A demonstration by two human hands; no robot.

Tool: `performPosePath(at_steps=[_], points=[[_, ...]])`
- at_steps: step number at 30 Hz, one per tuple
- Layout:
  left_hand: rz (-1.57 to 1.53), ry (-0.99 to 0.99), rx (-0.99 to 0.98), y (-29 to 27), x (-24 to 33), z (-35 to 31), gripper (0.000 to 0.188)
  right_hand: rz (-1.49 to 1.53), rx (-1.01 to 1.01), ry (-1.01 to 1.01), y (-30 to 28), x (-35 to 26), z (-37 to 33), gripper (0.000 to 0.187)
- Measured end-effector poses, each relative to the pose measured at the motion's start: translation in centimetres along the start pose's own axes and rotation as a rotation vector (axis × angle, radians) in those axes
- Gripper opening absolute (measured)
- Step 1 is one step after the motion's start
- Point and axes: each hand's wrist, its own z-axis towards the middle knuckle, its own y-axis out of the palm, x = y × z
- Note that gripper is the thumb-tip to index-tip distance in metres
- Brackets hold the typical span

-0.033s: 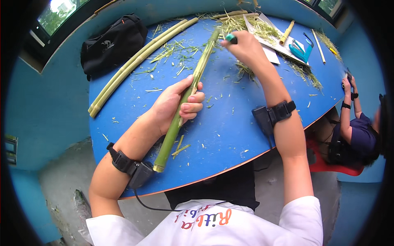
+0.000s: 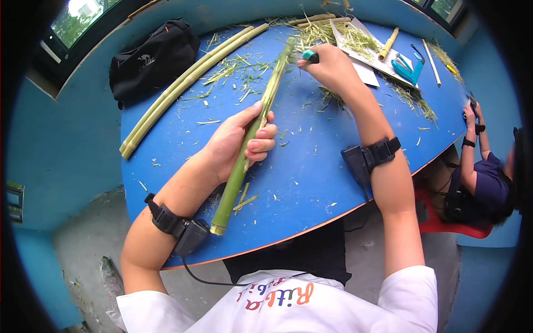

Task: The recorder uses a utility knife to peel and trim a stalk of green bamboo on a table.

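Observation:
My left hand point(image 2: 244, 139) is closed round the middle of a bamboo stalk point(image 2: 230, 194), which slants across the blue table point(image 2: 311, 166). The stalk's near half is smooth and green; its far half is pale and streaked where the skin is scraped off. Beside the far end, my right hand point(image 2: 333, 66) grips a teal-and-black handled tool point(image 2: 311, 56). Its working edge cannot be made out. Green shavings point(image 2: 233, 69) lie scattered around the stalk.
Two long pale stalks point(image 2: 189, 83) and a black bag point(image 2: 155, 58) lie at the left. At the far right are a white board point(image 2: 361, 69) with shavings, a yellowish bamboo piece point(image 2: 388, 44) and a teal tool point(image 2: 408, 69). Another person point(image 2: 480, 177) sits at the right edge.
My right hand has shifted slightly, with the tool tilting a little. The stalk's far end has swung a touch to the left and its near end slightly right.

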Motion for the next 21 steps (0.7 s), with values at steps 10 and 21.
performPosePath(at_steps=[10, 21], points=[[0.117, 0.111, 0.13, 0.9, -0.6, 0.3, 0.017, -0.031, -0.123, -0.051, 0.1, -0.5, -0.3, 0.032], [-0.08, -0.012, 0.018, -0.3, 0.0, 0.7, 0.016, -0.221, -0.217, -0.088, 1.7, -1.7, -0.7, 0.025]])
